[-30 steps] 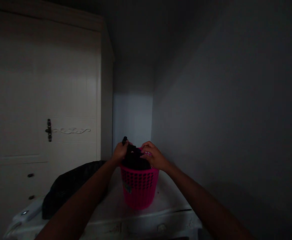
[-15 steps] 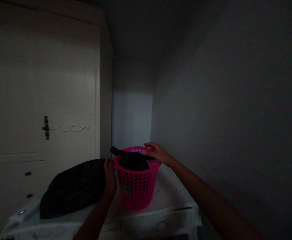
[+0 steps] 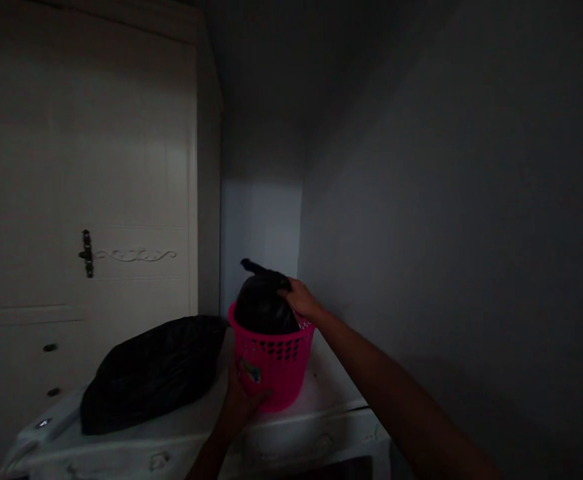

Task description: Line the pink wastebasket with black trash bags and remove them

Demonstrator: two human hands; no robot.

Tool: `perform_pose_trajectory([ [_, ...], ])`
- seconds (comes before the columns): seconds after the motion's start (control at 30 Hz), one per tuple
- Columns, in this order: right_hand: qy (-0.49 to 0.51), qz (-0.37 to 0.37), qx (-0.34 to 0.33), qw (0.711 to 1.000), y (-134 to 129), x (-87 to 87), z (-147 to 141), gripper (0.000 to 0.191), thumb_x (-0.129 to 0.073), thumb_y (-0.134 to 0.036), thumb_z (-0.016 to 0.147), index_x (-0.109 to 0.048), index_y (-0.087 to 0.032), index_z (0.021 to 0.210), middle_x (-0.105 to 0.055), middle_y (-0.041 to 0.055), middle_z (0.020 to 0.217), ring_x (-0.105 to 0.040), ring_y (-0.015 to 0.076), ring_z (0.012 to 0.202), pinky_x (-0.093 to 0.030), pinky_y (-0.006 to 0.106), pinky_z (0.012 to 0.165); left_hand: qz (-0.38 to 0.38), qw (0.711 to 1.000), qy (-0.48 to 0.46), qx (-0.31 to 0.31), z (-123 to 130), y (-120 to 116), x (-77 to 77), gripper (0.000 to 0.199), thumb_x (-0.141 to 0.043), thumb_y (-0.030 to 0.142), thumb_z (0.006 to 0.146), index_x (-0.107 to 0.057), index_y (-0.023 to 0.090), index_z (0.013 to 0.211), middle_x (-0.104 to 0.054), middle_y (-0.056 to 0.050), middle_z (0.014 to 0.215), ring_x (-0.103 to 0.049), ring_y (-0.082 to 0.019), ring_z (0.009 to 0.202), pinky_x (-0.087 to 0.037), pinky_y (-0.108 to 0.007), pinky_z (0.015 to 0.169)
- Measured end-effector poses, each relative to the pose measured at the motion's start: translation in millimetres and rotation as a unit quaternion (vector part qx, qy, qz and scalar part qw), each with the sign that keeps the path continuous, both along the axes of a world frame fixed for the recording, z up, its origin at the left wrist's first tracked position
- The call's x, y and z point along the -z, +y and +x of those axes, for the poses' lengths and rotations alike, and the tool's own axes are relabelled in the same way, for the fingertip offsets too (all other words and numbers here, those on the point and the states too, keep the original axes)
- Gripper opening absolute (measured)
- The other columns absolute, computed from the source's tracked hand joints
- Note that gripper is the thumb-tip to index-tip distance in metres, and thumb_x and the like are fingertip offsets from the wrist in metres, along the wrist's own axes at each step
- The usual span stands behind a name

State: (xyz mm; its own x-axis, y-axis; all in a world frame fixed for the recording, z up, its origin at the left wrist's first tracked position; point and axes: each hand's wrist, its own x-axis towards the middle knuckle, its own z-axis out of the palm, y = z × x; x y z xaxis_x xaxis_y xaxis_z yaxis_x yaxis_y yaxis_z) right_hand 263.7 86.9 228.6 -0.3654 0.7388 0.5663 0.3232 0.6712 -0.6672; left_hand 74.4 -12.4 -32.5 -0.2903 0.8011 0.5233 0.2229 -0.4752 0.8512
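Observation:
A pink plastic basket point(image 3: 284, 373) with holes in its sides and a label on its front stands on a white surface. Out of its top bulges a black plastic bag point(image 3: 264, 303), its twisted end sticking up to the left. The fingers of my right hand point(image 3: 298, 300) are closed on the bag's upper right side, just above the rim. Low on the basket's front left, my left hand point(image 3: 241, 400) presses against the wall, thumb spread across the front and the other fingers up the side.
A larger black plastic bag point(image 3: 156, 373) lies to the left on the white furniture top point(image 3: 326, 393). Behind it rises a pale wardrobe point(image 3: 141, 187) with a dark handle point(image 3: 87, 254). A grey wall point(image 3: 446, 233) runs along the right. The room is dim.
My right hand has gripped the bag and raised it partly above the basket's rim. My left hand has moved from beside the rim down to the basket's lower front.

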Motion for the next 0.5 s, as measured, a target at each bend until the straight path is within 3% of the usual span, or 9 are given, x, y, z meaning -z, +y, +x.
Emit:
perform_pose_trajectory([
  [0.07,0.172,0.029,0.084,0.981,-1,-20.3,14,0.041,-0.057,-0.030,0.088,-0.069,-0.018,0.126,-0.075,0.0085,0.125,-0.068,0.0239,0.116,-0.054,0.041,0.104,-0.004,1.000,0.011,-0.002,-2,0,2.4,0.138,-0.091,0.057,0.060,-0.009,0.027,0.167,-0.037,-0.021,0.166,-0.042,-0.037,0.153,-0.038,-0.057,0.124],
  [0.1,0.257,0.061,0.130,0.956,-2,-31.5,23,0.046,-0.052,-0.033,0.091,-0.065,-0.017,0.132,-0.072,0.0104,0.131,-0.066,0.0233,0.120,-0.052,0.042,0.108,-0.004,1.000,0.013,-0.002,-3,0,4.3,0.138,-0.091,0.056,0.060,-0.009,0.027,0.167,-0.038,-0.020,0.166,-0.043,-0.037,0.152,-0.039,-0.056,0.124],
  [0.2,0.426,0.189,0.260,0.846,-9,-63.2,60,0.055,-0.046,-0.036,0.094,-0.054,-0.014,0.143,-0.063,0.0145,0.143,-0.059,0.0224,0.132,-0.044,0.044,0.118,0.007,1.000,0.013,-0.015,-4,3,8.9,0.135,-0.091,0.056,0.061,-0.011,0.027,0.167,-0.037,-0.021,0.166,-0.044,-0.038,0.151,-0.041,-0.056,0.123],
  [0.27,0.458,0.262,0.296,0.797,-13,-76.8,88,0.058,-0.047,-0.037,0.093,-0.051,-0.014,0.146,-0.061,0.0152,0.145,-0.057,0.0229,0.134,-0.042,0.046,0.120,0.023,0.999,0.015,-0.034,-2,4,8.9,0.131,-0.089,0.058,0.062,-0.015,0.026,0.166,-0.036,-0.020,0.167,-0.042,-0.038,0.153,-0.038,-0.057,0.124],
  [0.3,0.462,0.287,0.294,0.786,-14,-80.3,101,0.058,-0.049,-0.037,0.093,-0.051,-0.015,0.146,-0.061,0.0152,0.145,-0.058,0.0235,0.134,-0.043,0.047,0.119,0.031,0.998,0.016,-0.042,-1,4,7.8,0.131,-0.089,0.059,0.061,-0.017,0.026,0.165,-0.036,-0.021,0.167,-0.041,-0.039,0.153,-0.038,-0.058,0.125],
  [0.37,0.459,0.303,0.267,0.792,-12,-80.2,124,0.056,-0.053,-0.039,0.091,-0.057,-0.014,0.141,-0.064,0.0152,0.142,-0.061,0.0257,0.130,-0.047,0.049,0.115,0.038,0.997,0.023,-0.057,1,4,4.5,0.130,-0.089,0.060,0.059,-0.021,0.024,0.164,-0.037,-0.021,0.166,-0.041,-0.041,0.152,-0.038,-0.061,0.124],
  [0.5,0.431,0.261,0.262,0.823,-1,-57.1,154,0.050,-0.055,-0.045,0.088,-0.067,-0.012,0.123,-0.071,0.0149,0.121,-0.067,0.0290,0.115,-0.052,0.050,0.105,0.026,0.994,0.042,-0.097,2,2,0.0,0.127,-0.088,0.061,0.061,-0.024,0.021,0.162,-0.040,-0.023,0.164,-0.044,-0.042,0.150,-0.039,-0.063,0.123],
])
